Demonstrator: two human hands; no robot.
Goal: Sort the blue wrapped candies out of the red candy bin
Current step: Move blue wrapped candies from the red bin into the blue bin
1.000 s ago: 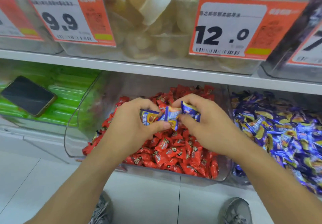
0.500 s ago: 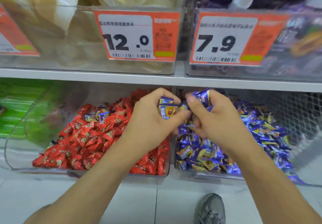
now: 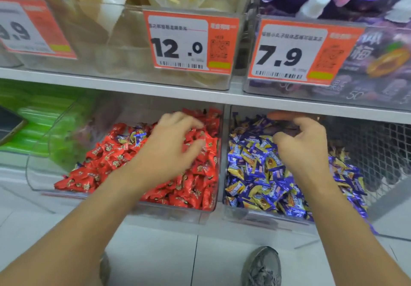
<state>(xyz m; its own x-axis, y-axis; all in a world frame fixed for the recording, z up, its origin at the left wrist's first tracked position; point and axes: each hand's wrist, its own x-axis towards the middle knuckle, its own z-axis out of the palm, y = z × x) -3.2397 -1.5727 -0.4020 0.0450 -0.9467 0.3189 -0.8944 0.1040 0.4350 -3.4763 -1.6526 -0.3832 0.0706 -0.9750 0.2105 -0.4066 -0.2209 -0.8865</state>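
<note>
Left hand [image 3: 171, 145] hovers over the red candy bin [image 3: 124, 199], fingers spread loose and holding nothing, while the right hand [image 3: 298, 145] hangs slack and empty over the blue candy bin [image 3: 262, 216] just to the right. The smart play, I'd say, is a light two-finger pinch on the stray blue wrapped candies [image 3: 135, 135] perched far-left on the red heap, lifting clear so no red wrappers tag along. Any strays buried deeper or under the left palm are hidden, and the left fingertips are motion-blurred.
</note>
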